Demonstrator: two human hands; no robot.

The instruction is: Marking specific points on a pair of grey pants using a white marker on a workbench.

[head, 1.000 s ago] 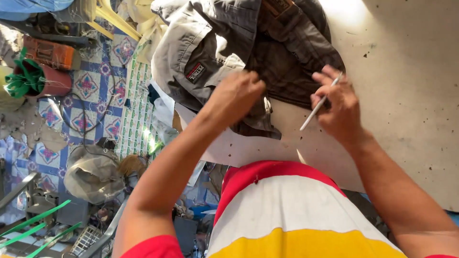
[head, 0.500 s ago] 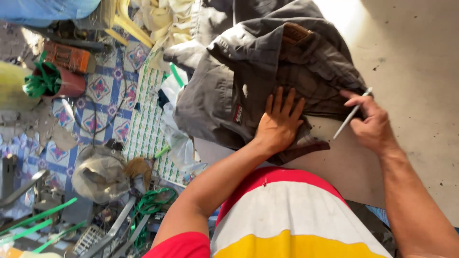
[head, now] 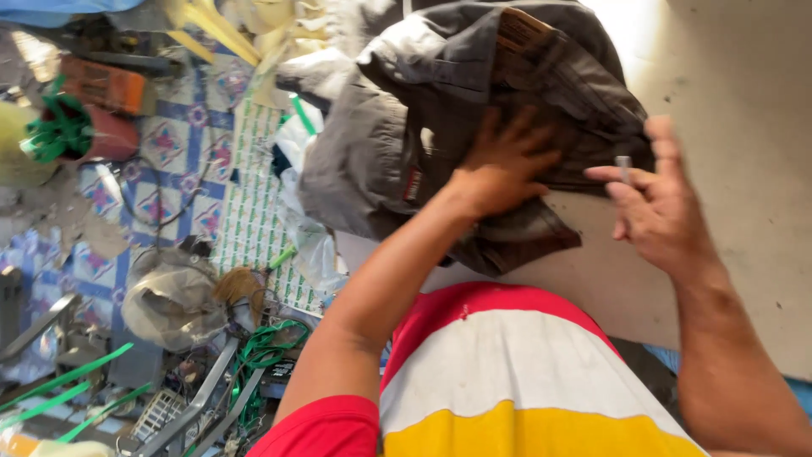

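Since the earlier frame, the left hand (head: 501,165) has slid further up onto the grey garment (head: 474,127), and the right hand (head: 655,203) has turned so that the thin metal tool (head: 623,167) now points toward the camera instead of lying slanted across the view. The view itself has shifted, so the garment sits higher and nearer the middle.

Left hand: flat, fingers spread, palm down on the folded cloth. It grips nothing; it presses the fabric against the pale work surface (head: 744,169).

Right hand: loosely curled, thumb and forefinger pinching the thin metal tool. The other fingers are extended. It sits just beside the right edge of the garment, touching or nearly touching the cloth; which of the two cannot be told.

Judgement: the pressing hand now holds the fabric steady close to the tool, so the work at the garment's edge appears set up rather than under way.

The garment lies bunched on the work surface, partly overhanging its left edge. Below, the patterned floor (head: 169,144) carries green strapping (head: 59,135), a crumpled sack (head: 169,296) and assorted clutter.
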